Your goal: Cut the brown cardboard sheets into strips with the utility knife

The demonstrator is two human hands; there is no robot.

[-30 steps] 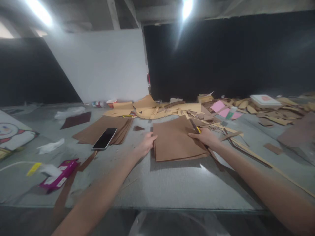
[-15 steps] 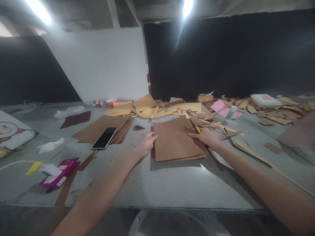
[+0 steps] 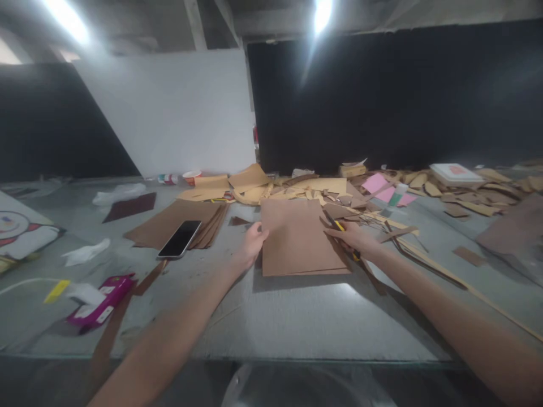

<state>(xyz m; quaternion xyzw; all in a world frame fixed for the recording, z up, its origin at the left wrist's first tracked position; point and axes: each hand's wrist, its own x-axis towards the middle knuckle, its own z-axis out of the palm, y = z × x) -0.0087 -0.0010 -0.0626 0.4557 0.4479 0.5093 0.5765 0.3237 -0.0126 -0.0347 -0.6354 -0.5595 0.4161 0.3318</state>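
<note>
one long, flat-topped grey worktable (image 3: 305, 322) with a thin greenish front edge, spanning the view; light glints on its surface. one large, flat white panel (image 3: 169, 113) with a slanting left edge, standing behind it. one dark, nearly black panel (image 3: 51, 118), left. one broad, matte black panel (image 3: 394, 102), right. one elongated white ceiling light (image 3: 65, 20), upper left; one smaller white ceiling light (image 3: 323, 16), top centre; both glare. pale grey beams (image 3: 195, 25) overhead.

We are holding a thin stack of rectangular brown sheets (image 3: 297, 243), their edges parting slightly at the near right corner, behind the worktop's (image 3: 297, 322) front edge; a yellow-and-black cutter-like tool (image 3: 340, 225) is slanting beside them.
</note>
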